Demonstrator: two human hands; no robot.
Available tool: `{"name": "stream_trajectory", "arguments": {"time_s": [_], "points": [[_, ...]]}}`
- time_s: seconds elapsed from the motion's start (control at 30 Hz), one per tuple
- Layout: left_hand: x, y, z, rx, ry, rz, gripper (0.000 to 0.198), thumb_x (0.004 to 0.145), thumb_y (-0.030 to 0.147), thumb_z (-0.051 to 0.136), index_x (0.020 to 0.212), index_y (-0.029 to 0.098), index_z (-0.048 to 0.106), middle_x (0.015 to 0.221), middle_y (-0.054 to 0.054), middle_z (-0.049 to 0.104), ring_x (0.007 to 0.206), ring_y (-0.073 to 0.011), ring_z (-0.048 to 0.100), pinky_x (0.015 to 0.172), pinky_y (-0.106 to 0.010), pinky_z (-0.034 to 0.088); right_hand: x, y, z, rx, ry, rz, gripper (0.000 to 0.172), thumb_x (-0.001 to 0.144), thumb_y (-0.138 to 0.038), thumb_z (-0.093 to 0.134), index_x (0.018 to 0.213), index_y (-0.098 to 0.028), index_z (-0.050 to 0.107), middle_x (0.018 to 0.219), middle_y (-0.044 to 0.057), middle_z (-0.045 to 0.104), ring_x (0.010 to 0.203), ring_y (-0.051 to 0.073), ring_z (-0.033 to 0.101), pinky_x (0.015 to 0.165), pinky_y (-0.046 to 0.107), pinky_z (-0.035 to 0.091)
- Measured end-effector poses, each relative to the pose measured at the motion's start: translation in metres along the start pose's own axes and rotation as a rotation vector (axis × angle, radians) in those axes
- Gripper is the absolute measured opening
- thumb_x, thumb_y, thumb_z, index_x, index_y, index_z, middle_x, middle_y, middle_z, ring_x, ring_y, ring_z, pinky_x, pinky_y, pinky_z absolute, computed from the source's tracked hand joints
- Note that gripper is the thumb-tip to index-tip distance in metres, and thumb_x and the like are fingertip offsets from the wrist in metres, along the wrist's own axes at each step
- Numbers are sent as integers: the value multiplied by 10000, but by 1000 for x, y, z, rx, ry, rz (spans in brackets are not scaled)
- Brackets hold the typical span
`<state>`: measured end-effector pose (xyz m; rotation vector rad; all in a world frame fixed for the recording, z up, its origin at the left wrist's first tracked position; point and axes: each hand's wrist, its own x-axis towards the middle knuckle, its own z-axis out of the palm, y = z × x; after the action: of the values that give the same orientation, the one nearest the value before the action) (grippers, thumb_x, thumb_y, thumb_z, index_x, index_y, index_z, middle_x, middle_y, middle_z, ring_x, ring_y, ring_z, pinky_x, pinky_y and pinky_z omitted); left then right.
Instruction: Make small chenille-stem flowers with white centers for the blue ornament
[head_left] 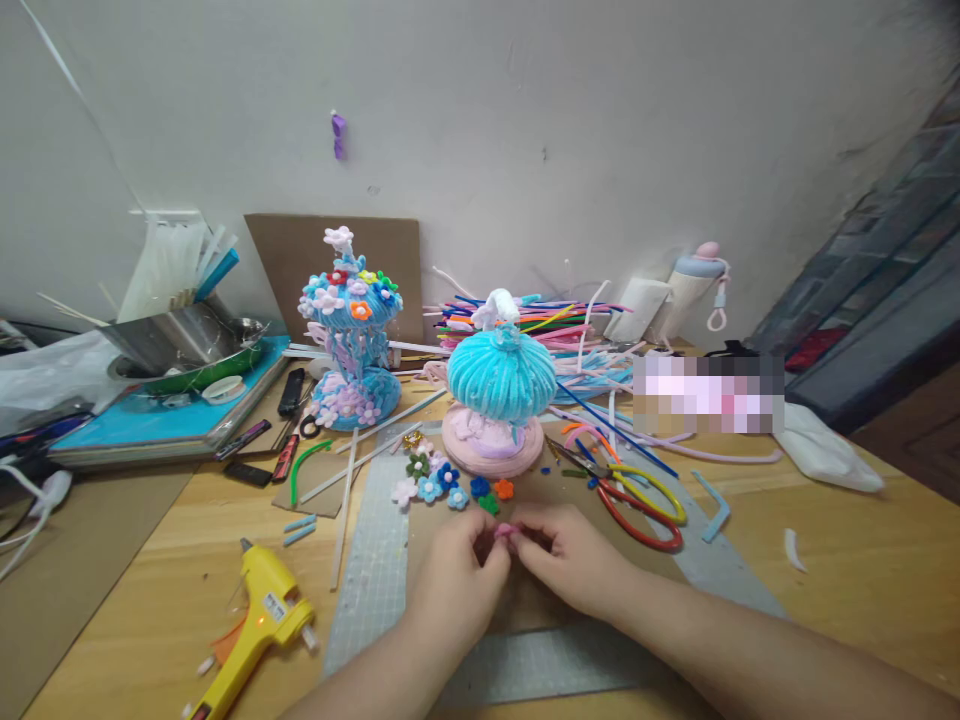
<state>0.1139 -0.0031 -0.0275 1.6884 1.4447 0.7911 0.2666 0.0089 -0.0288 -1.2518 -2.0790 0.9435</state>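
My left hand (457, 580) and my right hand (566, 555) meet over the cutting mat (375, 570), fingers pinched together on a small pink pipe-cleaner piece (505, 531). Just beyond them lie several small pipe-cleaner flowers (442, 485) in white, blue, green and orange. Behind the flowers stands a turquoise fuzzy mushroom shape on a pink base (499, 400). To its left stands a second blue mushroom model covered in flowers (351, 335).
A yellow glue gun (259, 620) lies at the front left. Red and yellow scissors (637, 500) lie right of the hands. A pile of coloured pipe cleaners (555, 325), a metal bowl (187, 340) on a blue board, cardboard and a bottle (694, 285) stand by the wall.
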Motion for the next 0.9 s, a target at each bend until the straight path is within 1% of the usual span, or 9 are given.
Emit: {"name": "stream_trajectory", "arguments": {"time_s": [0.13, 0.3, 0.43, 0.57, 0.7, 0.8, 0.9], "points": [[-1, -1, -1, 94, -35, 24, 184, 789, 264, 469, 709, 179, 611, 623, -6, 579, 594, -147, 505, 517, -233, 289, -1, -1, -2, -103, -25, 4, 129, 810, -178, 466, 706, -181, 543, 636, -34, 571, 567, 106, 468, 523, 210, 282], [0, -5, 2, 149, -15, 51, 169, 788, 255, 468, 691, 188, 589, 615, 1, 565, 582, -142, 492, 507, -231, 267, -1, -5, -5, -148, -48, 25, 124, 809, -182, 462, 727, -191, 555, 644, -27, 587, 573, 116, 485, 512, 213, 270], [-1, -6, 2, 163, -4, 51, 152, 776, 242, 479, 680, 186, 584, 615, -2, 573, 579, -142, 492, 512, -234, 264, -2, -7, -6, -148, -64, -38, 159, 820, -165, 443, 698, -179, 544, 665, -10, 593, 615, 125, 509, 546, 215, 291], [-3, -6, 1, 178, -2, 81, 170, 786, 246, 471, 665, 187, 575, 607, -3, 562, 574, -141, 481, 509, -238, 253, -3, -7, -6, -164, -66, -81, 156, 826, -155, 447, 699, -178, 535, 676, -9, 591, 634, 123, 516, 569, 215, 293], [-3, -4, 1, 209, -16, 117, 159, 779, 218, 466, 642, 183, 538, 599, 1, 539, 573, -138, 470, 509, -239, 249, -3, -5, -5, -182, -67, -82, 178, 819, -156, 453, 647, -171, 497, 621, -18, 547, 598, 111, 489, 548, 213, 270], [-3, -2, 1, 212, -16, 150, 146, 760, 176, 463, 621, 179, 507, 604, 4, 527, 586, -136, 469, 515, -238, 249, -5, -4, -2, -193, -44, -79, 212, 807, -158, 460, 597, -166, 442, 571, -32, 489, 564, 99, 454, 528, 212, 247], [-5, 0, 1, 203, -25, 149, 142, 754, 161, 456, 618, 179, 491, 595, 9, 515, 575, -132, 463, 510, -237, 247, -7, -4, 2, -215, -7, -60, 244, 803, -160, 457, 565, -164, 401, 537, -39, 439, 532, 93, 414, 509, 218, 223]]}}
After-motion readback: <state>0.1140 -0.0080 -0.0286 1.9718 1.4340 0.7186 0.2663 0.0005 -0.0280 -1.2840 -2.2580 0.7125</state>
